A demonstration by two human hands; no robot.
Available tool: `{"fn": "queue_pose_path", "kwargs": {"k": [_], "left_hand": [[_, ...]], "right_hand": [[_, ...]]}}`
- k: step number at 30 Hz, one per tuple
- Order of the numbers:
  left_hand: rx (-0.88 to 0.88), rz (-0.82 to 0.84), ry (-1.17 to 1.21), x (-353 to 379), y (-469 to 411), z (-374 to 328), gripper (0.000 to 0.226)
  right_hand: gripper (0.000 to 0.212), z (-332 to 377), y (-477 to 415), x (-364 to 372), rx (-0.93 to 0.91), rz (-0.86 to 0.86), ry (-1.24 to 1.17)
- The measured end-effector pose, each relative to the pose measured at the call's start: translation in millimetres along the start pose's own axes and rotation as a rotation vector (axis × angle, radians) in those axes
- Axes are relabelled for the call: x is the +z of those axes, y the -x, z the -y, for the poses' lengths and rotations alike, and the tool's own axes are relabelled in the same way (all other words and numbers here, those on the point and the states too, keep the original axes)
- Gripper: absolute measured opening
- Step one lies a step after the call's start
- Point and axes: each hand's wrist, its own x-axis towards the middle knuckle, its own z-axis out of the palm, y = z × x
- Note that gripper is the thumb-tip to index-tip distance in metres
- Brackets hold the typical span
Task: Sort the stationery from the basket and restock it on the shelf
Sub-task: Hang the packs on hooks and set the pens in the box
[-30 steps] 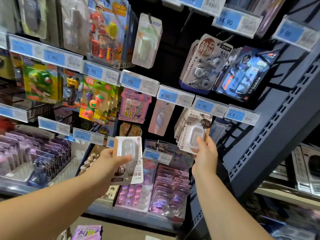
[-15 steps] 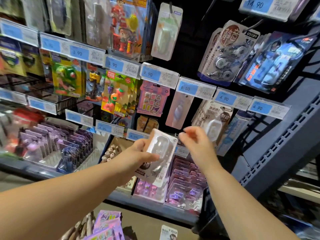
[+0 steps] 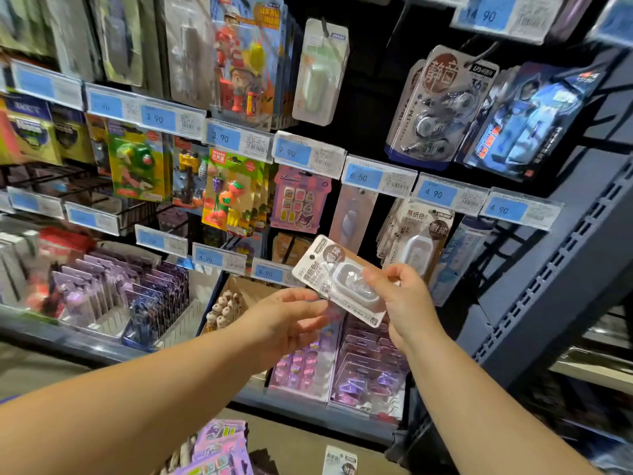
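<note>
A blister pack of correction tape (image 3: 337,274), white with a brown card, is tilted in front of the shelf. My right hand (image 3: 402,299) pinches its right side over the clear bubble. Just below and left of it is my left hand (image 3: 291,320), fingers relaxed, fingertips at the pack's lower left edge. A row of matching packs (image 3: 416,243) hangs on a peg just behind my right hand, under a 4.90 price tag (image 3: 436,193). Purple stationery packs (image 3: 219,447) and another white pack (image 3: 339,461) lie at the bottom edge; the basket itself is hidden.
Pegs carry eraser sets (image 3: 233,190), a pink sticker card (image 3: 298,200) and larger tape packs (image 3: 442,104). The lower shelf holds trays of purple packs (image 3: 370,368) and a box of small figures (image 3: 224,308). A dark blue upright (image 3: 561,269) stands at the right.
My right hand left the hanging packs and took hold of the pack that my left hand held. My left hand loosened its grip. The view shifted slightly.
</note>
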Motion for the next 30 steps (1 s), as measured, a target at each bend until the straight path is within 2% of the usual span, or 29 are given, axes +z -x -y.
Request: {"fn": "queue_pose_path", "kwargs": {"k": [4,7,10,14,18,21,30], "left_hand": [[0.057,-0.015,0.086,26.7,-5.6,0.6,0.037],[0.109,-0.066,0.100,49.0,-18.9,-5.9,0.018],[0.174,-0.124,0.003,71.3,-35.1,-11.3,0.008],[0.235,-0.137,-0.123,98.0,-52.3,-13.8,0.012],[0.281,-0.144,-0.272,116.7,-64.2,-14.5,0.053],[0.322,-0.168,-0.327,123.3,-74.9,-13.9,0.045],[0.394,-0.169,-0.374,130.6,-90.6,-16.3,0.043]], "right_hand": [[0.036,-0.9,-0.9,-6.1,0.024,0.031,-0.028],[0.025,3.3,0.1,-14.6,0.061,0.058,-0.099],[0.034,2.3,-0.7,-28.7,0.038,0.104,-0.089],[0.029,-2.2,-4.7,-41.9,-0.031,-0.063,-0.014],[0.019,-5.8,-10.6,-48.7,-0.066,-0.198,-0.033],[0.016,-6.3,-16.2,-52.5,-0.090,-0.251,-0.033],[0.040,-8.9,-32.3,-52.6,-0.123,-0.375,-0.008]]}}
